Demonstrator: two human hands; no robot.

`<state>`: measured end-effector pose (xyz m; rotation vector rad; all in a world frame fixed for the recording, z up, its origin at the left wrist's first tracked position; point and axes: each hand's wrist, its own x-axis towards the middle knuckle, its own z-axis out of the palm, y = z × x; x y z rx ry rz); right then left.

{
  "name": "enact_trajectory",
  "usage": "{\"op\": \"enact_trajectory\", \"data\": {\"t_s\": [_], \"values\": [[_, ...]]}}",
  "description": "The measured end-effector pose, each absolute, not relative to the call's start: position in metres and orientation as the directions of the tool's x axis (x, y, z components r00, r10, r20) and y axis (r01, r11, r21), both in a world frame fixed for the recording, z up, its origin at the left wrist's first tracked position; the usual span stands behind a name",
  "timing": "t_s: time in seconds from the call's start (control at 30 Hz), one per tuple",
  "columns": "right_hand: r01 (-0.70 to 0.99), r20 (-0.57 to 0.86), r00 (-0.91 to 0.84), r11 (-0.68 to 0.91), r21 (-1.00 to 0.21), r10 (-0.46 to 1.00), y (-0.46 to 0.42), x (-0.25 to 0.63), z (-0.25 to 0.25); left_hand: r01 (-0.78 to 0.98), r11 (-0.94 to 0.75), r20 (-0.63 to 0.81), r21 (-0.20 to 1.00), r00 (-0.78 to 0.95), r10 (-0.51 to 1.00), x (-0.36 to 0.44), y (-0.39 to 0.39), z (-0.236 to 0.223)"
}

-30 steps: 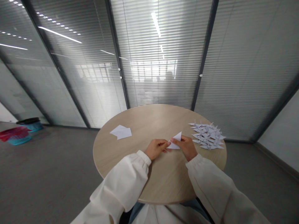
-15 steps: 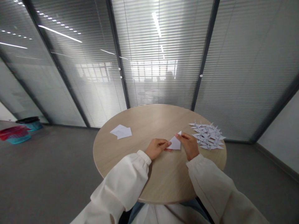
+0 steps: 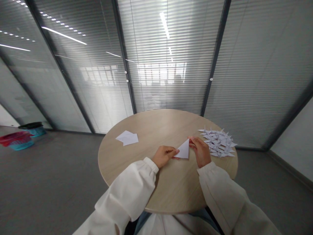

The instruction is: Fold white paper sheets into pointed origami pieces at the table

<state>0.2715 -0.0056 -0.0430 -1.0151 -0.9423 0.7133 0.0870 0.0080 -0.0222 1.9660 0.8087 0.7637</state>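
Note:
A white sheet of paper folded into a triangle (image 3: 184, 151) is held just above the round table. My left hand (image 3: 164, 155) pinches its lower left corner, thumb on top and fingers beneath. At its upper tip is my right hand (image 3: 200, 150), with thumb and fingertips closed on the corner. Right of that hand lies a cluster of folded white paper cranes (image 3: 220, 142), several deep and close together. Away to the left, loose white paper pieces (image 3: 127, 137) lie overlapping on the tabletop.
The round wooden table (image 3: 156, 125) stands close to a glass partition with blinds (image 3: 168, 94). On the floor at far left are a blue bin with a red liner (image 3: 18, 140) and another with a black liner (image 3: 34, 129).
My right hand has shifted slightly right, its fingers moving from the paper's face to its upper tip, so more of the triangle shows. My left hand keeps its hold.

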Motion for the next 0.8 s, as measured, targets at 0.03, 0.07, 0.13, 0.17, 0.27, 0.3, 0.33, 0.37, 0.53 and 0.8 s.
{"op": "enact_trajectory", "data": {"t_s": [0.03,0.07,0.13,0.17,0.27,0.3,0.33,0.37,0.53,0.8], "values": [[-0.065,0.317,0.392,0.370,-0.927,0.863,-0.006,0.269,-0.042,0.244,-0.424,0.209,0.872,0.598,0.774,0.087,0.008,-0.022],[-0.056,0.319,0.355,0.361,-0.931,0.879,-0.007,0.267,-0.041,0.243,-0.424,0.211,0.872,0.595,0.776,0.087,0.008,-0.022],[-0.026,0.317,0.295,0.339,-0.940,0.901,-0.009,0.265,-0.039,0.254,-0.436,0.214,0.863,0.597,0.773,0.087,0.009,-0.022],[-0.007,0.317,0.276,0.331,-0.944,0.908,-0.010,0.264,-0.038,0.264,-0.442,0.213,0.857,0.600,0.771,0.087,0.009,-0.022],[0.053,0.332,0.242,0.329,-0.943,0.912,-0.012,0.264,-0.037,0.271,-0.457,0.227,0.847,0.593,0.772,0.088,0.010,-0.023],[0.070,0.339,0.228,0.332,-0.941,0.913,-0.012,0.264,-0.036,0.263,-0.460,0.240,0.848,0.582,0.777,0.088,0.010,-0.023],[0.085,0.346,0.209,0.335,-0.938,0.915,-0.013,0.263,-0.036,0.254,-0.461,0.254,0.850,0.569,0.782,0.089,0.011,-0.024],[0.100,0.351,0.185,0.338,-0.936,0.918,-0.014,0.262,-0.035,0.246,-0.463,0.268,0.851,0.554,0.788,0.089,0.011,-0.024],[0.137,0.372,0.118,0.356,-0.924,0.921,-0.019,0.257,-0.032,0.221,-0.472,0.310,0.854,0.512,0.801,0.090,0.009,-0.022],[0.126,0.378,0.318,0.356,-0.926,0.870,-0.016,0.266,-0.034,0.188,-0.430,0.275,0.883,0.535,0.799,0.090,0.007,-0.018]]}}
